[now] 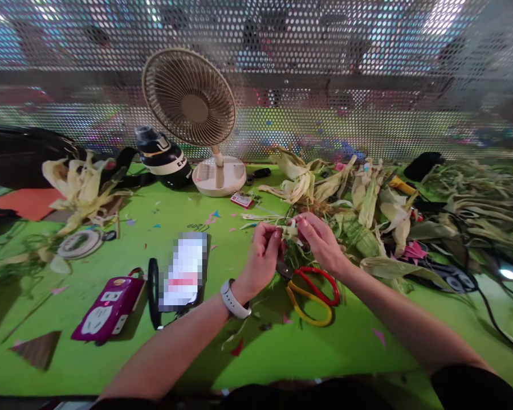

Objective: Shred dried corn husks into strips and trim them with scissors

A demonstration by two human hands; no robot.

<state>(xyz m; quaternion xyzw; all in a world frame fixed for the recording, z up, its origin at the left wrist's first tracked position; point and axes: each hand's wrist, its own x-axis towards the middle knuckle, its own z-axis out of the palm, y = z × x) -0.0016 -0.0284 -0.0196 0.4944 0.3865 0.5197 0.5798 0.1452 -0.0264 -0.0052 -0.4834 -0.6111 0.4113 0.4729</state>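
Note:
My left hand (259, 262), with a white band on its wrist, pinches a small pale strip of corn husk (288, 230) between thumb and fingers. At the strip's other end, the thumb and fingers of my right hand (325, 242) are closed on it too. Scissors (285, 270) with one red and one yellow handle lie just below my hands, their blades partly hidden by my left hand. Green shreds are bunched under my fingers. Behind and to the right spreads a pile of dry corn husks (299, 185).
On the green table (175, 353) stand a desk fan (195, 108) and a black bottle (165, 159). To the left lie a phone (183, 273), a purple power strip (106, 310), a tape roll (80, 244) and more husks (83, 182). Cables run at right; perforated metal (325, 85) rises behind.

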